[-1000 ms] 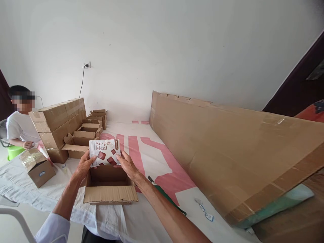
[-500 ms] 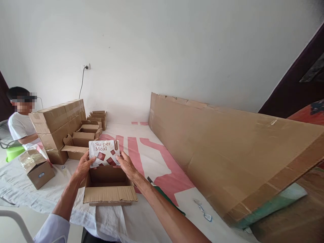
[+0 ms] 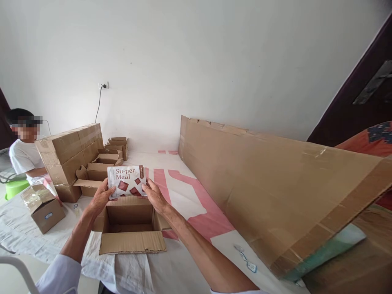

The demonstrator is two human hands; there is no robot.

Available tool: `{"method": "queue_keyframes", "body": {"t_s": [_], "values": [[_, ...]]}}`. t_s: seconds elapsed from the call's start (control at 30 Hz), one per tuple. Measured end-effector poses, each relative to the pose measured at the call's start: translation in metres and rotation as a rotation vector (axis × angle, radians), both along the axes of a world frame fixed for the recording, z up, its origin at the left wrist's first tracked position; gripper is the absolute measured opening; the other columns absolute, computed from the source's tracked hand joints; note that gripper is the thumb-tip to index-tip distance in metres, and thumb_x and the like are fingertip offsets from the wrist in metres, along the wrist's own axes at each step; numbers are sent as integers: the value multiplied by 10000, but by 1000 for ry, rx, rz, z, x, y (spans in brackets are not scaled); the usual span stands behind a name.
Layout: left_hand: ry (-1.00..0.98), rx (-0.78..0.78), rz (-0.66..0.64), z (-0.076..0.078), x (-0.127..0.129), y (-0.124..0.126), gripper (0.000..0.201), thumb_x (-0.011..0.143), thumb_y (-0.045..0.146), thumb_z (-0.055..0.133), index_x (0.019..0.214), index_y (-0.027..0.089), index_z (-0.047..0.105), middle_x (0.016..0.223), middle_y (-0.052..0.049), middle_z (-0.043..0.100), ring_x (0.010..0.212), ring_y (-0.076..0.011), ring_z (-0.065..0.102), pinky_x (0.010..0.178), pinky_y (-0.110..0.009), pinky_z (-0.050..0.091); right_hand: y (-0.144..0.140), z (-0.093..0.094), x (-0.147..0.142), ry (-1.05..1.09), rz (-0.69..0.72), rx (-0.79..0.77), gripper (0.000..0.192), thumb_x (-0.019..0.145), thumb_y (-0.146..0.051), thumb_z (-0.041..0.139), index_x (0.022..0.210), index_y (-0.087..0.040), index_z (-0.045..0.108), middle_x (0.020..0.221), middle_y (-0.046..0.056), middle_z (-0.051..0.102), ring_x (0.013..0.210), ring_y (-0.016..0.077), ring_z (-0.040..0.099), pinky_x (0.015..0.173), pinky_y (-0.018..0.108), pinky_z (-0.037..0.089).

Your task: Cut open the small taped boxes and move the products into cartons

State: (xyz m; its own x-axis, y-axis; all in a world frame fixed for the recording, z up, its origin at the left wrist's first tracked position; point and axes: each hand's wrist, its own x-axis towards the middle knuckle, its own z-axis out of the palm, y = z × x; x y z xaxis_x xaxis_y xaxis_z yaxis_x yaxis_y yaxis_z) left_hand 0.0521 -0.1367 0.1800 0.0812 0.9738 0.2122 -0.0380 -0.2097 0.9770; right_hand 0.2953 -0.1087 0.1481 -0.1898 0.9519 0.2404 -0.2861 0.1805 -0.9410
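Between my two hands is a white food pouch (image 3: 127,179) printed "Su-per Meal" with dark red squares, its front turned toward me. My left hand (image 3: 102,197) grips its left edge, thumb on the front. On the right edge, my right hand (image 3: 154,196) pinches it the same way. Just below the pouch stands an open cardboard box (image 3: 131,220) with its flaps folded out; the part of its inside that I see holds nothing. Behind my left hand sits another open carton (image 3: 93,175).
Stacked taped cartons (image 3: 67,159) rise at the left, beside more open boxes (image 3: 110,155). A closed small box (image 3: 47,214) lies near the left edge. One person (image 3: 26,151) sits beyond the stack. A tall cardboard panel (image 3: 260,183) runs along the right.
The pouch is slightly higher above the open box, and more of the box's inside shows. The green item by my right forearm is now out of sight. Both hands keep their hold.
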Motion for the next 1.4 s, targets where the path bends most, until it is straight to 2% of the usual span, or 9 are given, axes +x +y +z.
{"method": "queue_keyframes", "body": {"t_s": [0.23,0.43,0.73,0.93,1.07,1.13,1.23,1.3,1.4], "values": [[-4,-10,-12,0,0,-1,666,747,543,927,1264,215,665,1097,-84,773,840,-216,713,690,-308,561,0,-3,0,3,7,-2,489,828,-500,751,1257,-279,671,1365,69,763,1135,311,773,787,413,695],[15,-12,7,-1,1,0,692,747,572,919,1285,233,647,1187,-93,763,886,-221,725,675,-293,574,1,-3,2,0,2,0,503,828,-506,758,1267,-278,669,1357,71,768,1108,299,778,771,394,688],[-7,-1,5,1,1,-2,655,755,534,919,1274,237,652,1085,-59,755,837,-193,712,647,-269,568,-1,2,6,-12,33,49,538,814,-537,815,1266,-271,691,1355,83,772,1130,318,773,806,419,679],[-21,48,-61,11,7,-11,648,770,512,936,1293,219,690,1068,-71,763,786,-178,685,624,-267,550,-6,12,17,-68,198,30,578,754,-581,904,1210,-261,754,1206,94,825,1067,324,790,717,379,662],[10,38,-124,22,2,-21,650,833,539,896,1374,223,726,1221,-124,786,953,-249,741,756,-329,593,-3,12,29,-40,198,-12,552,682,-565,953,1098,-242,788,1112,90,843,970,301,798,697,380,659],[8,61,-41,23,-14,-22,620,824,556,901,1320,208,769,1261,-145,789,1053,-295,750,812,-356,605,2,10,41,10,155,-29,539,677,-554,963,1068,-229,786,1082,95,847,950,300,803,699,387,660],[-9,66,256,11,-54,-19,626,717,605,957,1142,169,810,1167,-155,820,1017,-302,770,792,-356,616,13,2,68,131,24,-23,542,695,-536,971,1107,-249,769,1086,87,848,979,306,803,731,418,671],[2,13,438,-4,-82,-16,669,612,628,998,1041,156,798,1052,-142,829,912,-278,782,743,-334,613,21,-7,86,214,-73,-10,546,715,-535,966,1149,-279,754,1120,73,845,1015,305,796,764,443,682],[41,-148,548,-34,-110,-9,728,511,610,1027,1009,158,748,945,-100,809,835,-260,788,710,-319,608,31,-33,105,300,-175,-35,530,716,-504,974,1148,-302,744,1154,53,840,1045,290,785,779,446,694]]}}
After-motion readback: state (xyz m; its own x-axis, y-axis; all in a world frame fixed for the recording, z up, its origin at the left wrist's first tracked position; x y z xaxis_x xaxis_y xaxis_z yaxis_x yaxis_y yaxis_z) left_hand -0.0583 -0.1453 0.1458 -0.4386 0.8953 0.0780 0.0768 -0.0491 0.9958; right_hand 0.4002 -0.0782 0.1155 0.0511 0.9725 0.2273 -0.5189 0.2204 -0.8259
